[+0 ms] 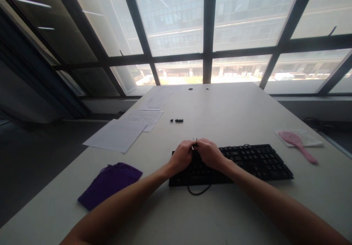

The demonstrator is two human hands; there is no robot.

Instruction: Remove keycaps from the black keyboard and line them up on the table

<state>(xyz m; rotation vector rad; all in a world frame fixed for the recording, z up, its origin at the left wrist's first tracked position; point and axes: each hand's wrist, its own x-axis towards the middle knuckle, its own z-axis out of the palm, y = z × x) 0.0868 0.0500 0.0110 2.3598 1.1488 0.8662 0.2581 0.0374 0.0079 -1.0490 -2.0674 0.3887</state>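
Note:
Over the upper left part of a black keyboard (247, 162), my left hand (182, 157) and my right hand (209, 153) meet with their fingers closed. Two thin wire prongs of what looks like a keycap puller (195, 141) stick up between the fingertips. Something small and dark sits just below the prongs, too hidden to make out. Both hands seem to grip the puller; most of it is covered. Beyond them, several loose black keycaps (179, 120) lie in a short row, with a single one slightly apart to the left.
A purple cloth pouch (111, 182) lies left of the keyboard. Printed sheets (115, 135) run along the table's left edge. On the right, a pink hairbrush (298, 145) rests partly on a clear plastic bag (312, 141). The keyboard's cable (198, 193) loops out in front.

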